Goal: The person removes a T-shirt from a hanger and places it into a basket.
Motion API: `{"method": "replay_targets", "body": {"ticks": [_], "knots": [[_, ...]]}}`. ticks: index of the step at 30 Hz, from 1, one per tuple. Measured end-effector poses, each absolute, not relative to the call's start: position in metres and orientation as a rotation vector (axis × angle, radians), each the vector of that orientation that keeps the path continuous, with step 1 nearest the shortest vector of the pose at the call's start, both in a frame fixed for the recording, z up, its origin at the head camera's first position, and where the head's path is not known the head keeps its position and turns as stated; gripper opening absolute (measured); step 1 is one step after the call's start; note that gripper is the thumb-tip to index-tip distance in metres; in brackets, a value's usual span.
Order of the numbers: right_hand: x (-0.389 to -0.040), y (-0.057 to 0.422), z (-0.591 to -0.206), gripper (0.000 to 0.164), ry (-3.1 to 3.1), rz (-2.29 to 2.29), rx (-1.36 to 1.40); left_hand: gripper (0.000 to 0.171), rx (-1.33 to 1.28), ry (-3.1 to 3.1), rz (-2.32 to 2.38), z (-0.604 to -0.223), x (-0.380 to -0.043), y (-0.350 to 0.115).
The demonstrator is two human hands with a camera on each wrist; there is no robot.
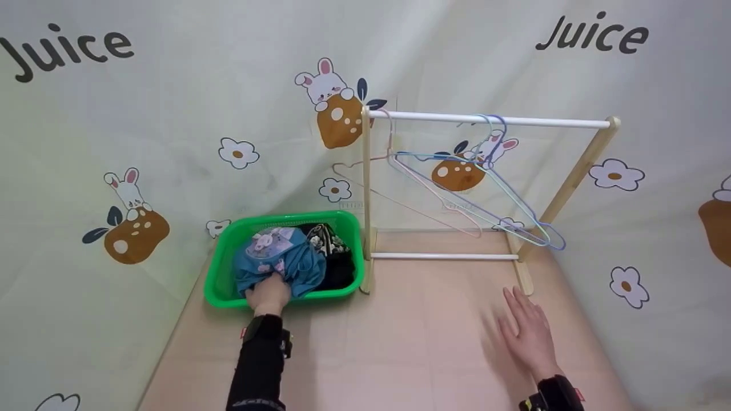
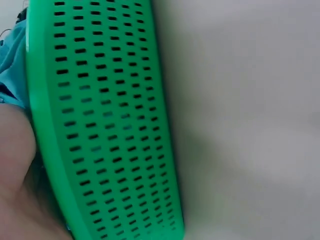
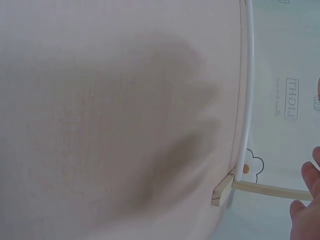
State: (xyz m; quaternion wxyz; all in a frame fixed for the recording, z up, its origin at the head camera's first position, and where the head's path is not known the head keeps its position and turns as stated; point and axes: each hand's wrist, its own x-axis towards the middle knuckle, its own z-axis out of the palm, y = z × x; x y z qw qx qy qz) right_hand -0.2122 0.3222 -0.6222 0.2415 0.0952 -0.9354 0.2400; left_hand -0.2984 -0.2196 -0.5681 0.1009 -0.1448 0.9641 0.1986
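A green plastic basket with slotted sides holds a crumpled blue garment with a pale printed patch. My left hand reaches over the basket's near rim and grips the front of this garment, its fingertips hidden in the folds. The left wrist view shows part of that hand beside the rim and a bit of blue cloth. Over at the right, my right hand hovers above the table with fingers straight and nothing in it. Its fingers also show at the edge of the right wrist view.
Black clothes, one with a floral print, lie in the basket's right side. Right of it stands a wooden rack with a white rail. A pink hanger and blue and green hangers hang there. A printed curtain surrounds the table.
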Motion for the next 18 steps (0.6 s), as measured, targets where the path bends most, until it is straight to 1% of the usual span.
{"method": "replay_targets", "body": {"ticks": [4,10,15,18], "knots": [[-0.215,0.322,-0.618,0.064,-2.551,0.645,0.292,0.049,-0.401,2.819,0.564,-0.558,-0.295,-0.216],[-0.218,0.319,-0.611,0.066,-2.530,0.644,0.326,0.057,-0.366,2.822,0.506,-0.531,-0.285,-0.200],[-0.223,0.312,-0.602,0.066,-2.547,0.637,0.348,0.059,-0.356,2.934,0.510,-0.517,-0.275,-0.184],[-0.225,0.308,-0.594,0.065,-2.572,0.628,0.355,0.057,-0.336,3.038,0.534,-0.514,-0.268,-0.173]]}}
